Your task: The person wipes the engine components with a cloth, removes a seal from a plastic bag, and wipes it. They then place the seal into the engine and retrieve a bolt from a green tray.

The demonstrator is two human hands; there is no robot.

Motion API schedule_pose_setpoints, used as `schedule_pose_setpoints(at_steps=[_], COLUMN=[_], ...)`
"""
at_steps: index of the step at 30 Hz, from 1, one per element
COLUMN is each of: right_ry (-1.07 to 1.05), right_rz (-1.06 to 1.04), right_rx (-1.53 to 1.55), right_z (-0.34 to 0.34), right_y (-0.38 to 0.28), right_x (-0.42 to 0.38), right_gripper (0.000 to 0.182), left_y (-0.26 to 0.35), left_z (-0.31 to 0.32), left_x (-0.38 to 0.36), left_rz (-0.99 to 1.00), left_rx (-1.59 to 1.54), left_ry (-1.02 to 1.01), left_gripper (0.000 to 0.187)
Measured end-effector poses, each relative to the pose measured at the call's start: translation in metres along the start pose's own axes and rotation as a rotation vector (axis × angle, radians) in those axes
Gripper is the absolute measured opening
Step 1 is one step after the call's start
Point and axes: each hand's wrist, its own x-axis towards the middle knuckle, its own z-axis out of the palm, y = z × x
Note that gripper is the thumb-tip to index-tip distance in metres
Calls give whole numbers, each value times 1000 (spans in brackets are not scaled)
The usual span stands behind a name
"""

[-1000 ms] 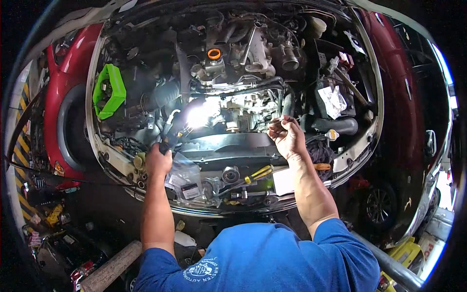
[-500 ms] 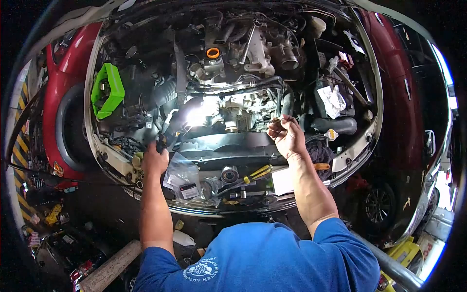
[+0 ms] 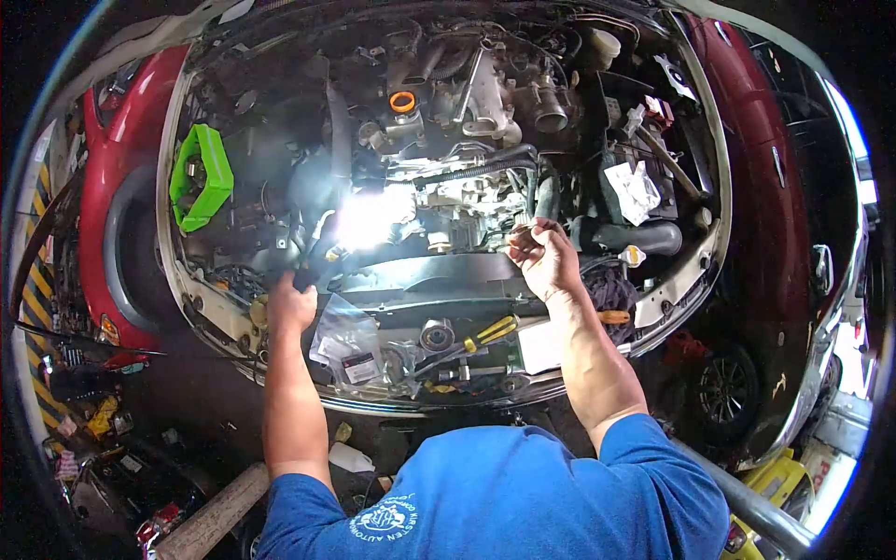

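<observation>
My left hand [image 3: 293, 303] is closed round a dark work light, whose bright lamp [image 3: 364, 219] shines over the engine [image 3: 467, 191]. The light's body is mostly lost in glare and shadow. My right hand [image 3: 546, 257] is raised over the right front of the engine, its fingers pinched together. A small thing may be between the fingertips, too small to make out. Below and between my hands, a clear plastic bag [image 3: 343, 341], a round metal part [image 3: 436, 335] and yellow-handled pliers [image 3: 492, 333] lie on the car's front edge.
A green tray [image 3: 215, 179] with small parts stands at the left of the engine bay. Crumpled white paper [image 3: 635, 193] lies at the right, above a black hose [image 3: 649, 239]. A white box [image 3: 541, 346] sits beside my right forearm. Red cars flank both sides.
The lamp in my left hand has turned more toward the camera and glares brighter. My right hand has barely moved. The whole view has shifted slightly.
</observation>
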Motion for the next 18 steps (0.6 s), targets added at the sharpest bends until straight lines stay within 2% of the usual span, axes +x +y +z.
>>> schedule_pose_setpoints(at_steps=[2, 4, 8, 12, 18], right_ry=[-20, -38, 22, 18, 0], right_rz=[-5, -36, -21, -23, -31], right_rx=[14, 17, 16, -3, -11], right_z=[0, -2, 2, 3, 0], right_y=[0, 4, 5, 5, 6], right_x=[1, 1, 0, 1, 3], right_gripper=[22, 22, 22, 22, 23], left_y=[-3, -2, 4, 13, 6], left_z=[4, 10, 14, 7, 13], left_x=[2, 0, 0, 3, 12], left_rz=[-3, -24, -48, -77, -76], left_rx=[16, 65, 119, 40, 155], left_ry=[7, 99, 162, 123, 131], left_gripper=[42, 42, 39, 36, 40])
